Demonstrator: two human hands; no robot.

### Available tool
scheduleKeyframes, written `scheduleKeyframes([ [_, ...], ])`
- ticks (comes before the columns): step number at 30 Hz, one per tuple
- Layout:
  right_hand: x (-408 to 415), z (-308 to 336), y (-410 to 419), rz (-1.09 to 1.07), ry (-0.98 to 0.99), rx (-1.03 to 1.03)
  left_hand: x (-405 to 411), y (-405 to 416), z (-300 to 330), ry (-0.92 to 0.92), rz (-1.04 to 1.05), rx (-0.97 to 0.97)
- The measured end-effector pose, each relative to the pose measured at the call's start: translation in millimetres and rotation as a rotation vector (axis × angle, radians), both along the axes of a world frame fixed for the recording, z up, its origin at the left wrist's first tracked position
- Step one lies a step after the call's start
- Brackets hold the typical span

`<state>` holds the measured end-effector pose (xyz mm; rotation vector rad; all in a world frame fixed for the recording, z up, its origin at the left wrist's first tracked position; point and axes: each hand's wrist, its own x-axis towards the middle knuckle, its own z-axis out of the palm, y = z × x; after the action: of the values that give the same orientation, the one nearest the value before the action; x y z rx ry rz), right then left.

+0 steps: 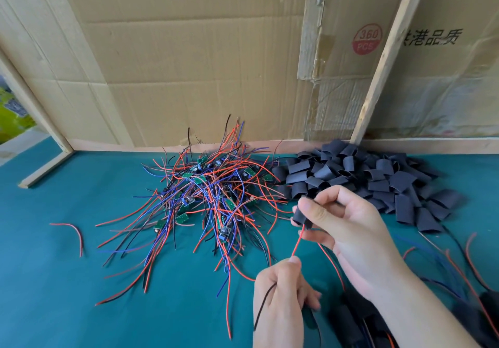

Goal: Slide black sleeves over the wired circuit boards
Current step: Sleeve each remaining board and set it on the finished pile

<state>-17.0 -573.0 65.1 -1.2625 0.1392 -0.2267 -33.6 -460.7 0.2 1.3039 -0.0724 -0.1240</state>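
Observation:
My right hand pinches a black sleeve between thumb and fingers above the green table. A red wire runs from the sleeve's lower end down to my left hand, which pinches that wire and a black wire. The board inside the sleeve is hidden. A tangled pile of wired circuit boards with red, blue and black leads lies in the table's middle. A heap of loose black sleeves lies to its right, by the back wall.
Cardboard walls and a slanted wooden strip close off the back. A stray red wire lies at left on the green cloth. Sleeved boards with wires lie at the bottom right under my right forearm.

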Motion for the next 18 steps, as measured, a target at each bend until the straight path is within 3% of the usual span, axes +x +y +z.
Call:
scheduleKeyframes([
  [5, -3.3, -1.1, 1.4, 0.192, 0.065, -0.124, 2.7, 9.2, 1.2, 0.108, -0.075, -0.047],
  [9, -2.6, -3.3, 1.9, 0.057, 0.043, -0.231, 5.1, 6.3, 14.2, 0.147, -0.040, -0.058],
  [18, 4.8, -12.8, -17.6, -0.205, 0.109, -0.099, -0.5, 5.4, 9.7, -0.104, 0.064, -0.137],
])
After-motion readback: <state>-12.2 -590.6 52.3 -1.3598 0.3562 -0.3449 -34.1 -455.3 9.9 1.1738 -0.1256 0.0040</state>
